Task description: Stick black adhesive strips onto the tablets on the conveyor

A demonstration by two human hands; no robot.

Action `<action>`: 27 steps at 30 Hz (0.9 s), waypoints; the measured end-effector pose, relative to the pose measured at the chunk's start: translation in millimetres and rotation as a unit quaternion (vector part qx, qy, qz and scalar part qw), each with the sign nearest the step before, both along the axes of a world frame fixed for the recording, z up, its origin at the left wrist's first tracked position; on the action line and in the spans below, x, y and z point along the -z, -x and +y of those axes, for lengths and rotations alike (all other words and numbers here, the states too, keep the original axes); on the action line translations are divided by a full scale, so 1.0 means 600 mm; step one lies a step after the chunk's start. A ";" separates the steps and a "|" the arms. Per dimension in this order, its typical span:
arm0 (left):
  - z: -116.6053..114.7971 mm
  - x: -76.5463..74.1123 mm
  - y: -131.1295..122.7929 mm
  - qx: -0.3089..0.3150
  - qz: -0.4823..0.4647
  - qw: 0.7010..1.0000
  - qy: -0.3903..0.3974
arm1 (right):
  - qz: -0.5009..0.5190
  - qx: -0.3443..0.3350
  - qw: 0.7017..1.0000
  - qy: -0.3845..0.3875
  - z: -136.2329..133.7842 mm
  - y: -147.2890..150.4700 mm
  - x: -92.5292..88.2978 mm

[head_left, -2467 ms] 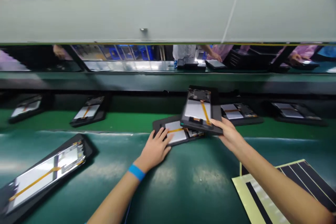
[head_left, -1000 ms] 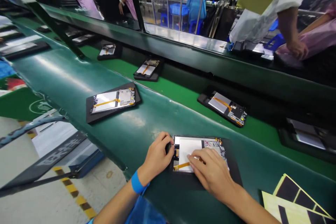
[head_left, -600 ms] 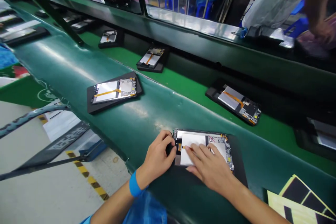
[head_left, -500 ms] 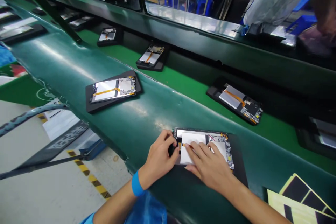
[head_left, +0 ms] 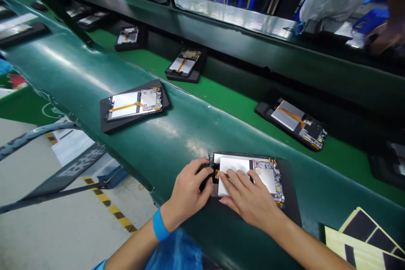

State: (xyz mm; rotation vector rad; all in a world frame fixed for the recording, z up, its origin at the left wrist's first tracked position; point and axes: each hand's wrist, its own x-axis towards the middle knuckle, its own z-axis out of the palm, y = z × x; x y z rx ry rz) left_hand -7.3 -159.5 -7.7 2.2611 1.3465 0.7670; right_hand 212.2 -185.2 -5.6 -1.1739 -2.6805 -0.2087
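An opened tablet [head_left: 265, 177] lies on a black pad [head_left: 291, 196] on the green bench. Its white battery [head_left: 234, 166], circuit board and a bit of orange ribbon cable [head_left: 217, 174] show. My right hand [head_left: 248, 192] rests across the battery, fingers stretched over it and covering most of the ribbon. At the tablet's left end, my left hand [head_left: 191, 185] has bent fingers, with thumb and forefinger apart beside the cable end. Nothing shows between them, and the other fingertips are partly hidden. A blue band [head_left: 160, 225] circles the left wrist.
Another opened tablet [head_left: 134, 103] sits on a pad to the left. Several more, including one tablet [head_left: 297, 122], lie on the green strip behind. Yellow sheets with black stickers [head_left: 363, 240] are at the lower right. A person's hand [head_left: 384, 40] shows at upper right.
My left thumb and forefinger have come apart and drawn back slightly from the ribbon's end. The right hand stays on the battery, shifted only a little. The view has moved slightly.
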 end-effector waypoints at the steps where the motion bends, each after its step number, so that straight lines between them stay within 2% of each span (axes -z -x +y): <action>1: -0.005 0.001 0.004 0.014 0.027 0.999 -0.026 | 0.000 0.001 1.000 -0.003 -0.001 0.000 0.000; 6: -0.021 0.006 0.016 0.058 0.159 0.978 -0.120 | -0.003 0.004 1.000 -0.010 -0.004 0.000 0.000; 12: -0.026 0.007 0.014 0.068 0.208 0.961 -0.169 | 0.000 -0.001 1.000 -0.016 -0.002 0.001 -0.001; 19: -0.028 0.006 0.016 0.062 0.187 0.966 -0.169 | -0.013 -0.054 0.998 0.012 0.011 -0.010 -0.007; 27: -0.028 0.006 0.017 0.062 0.157 0.974 -0.149 | -0.022 -0.081 0.996 0.041 0.032 -0.023 -0.018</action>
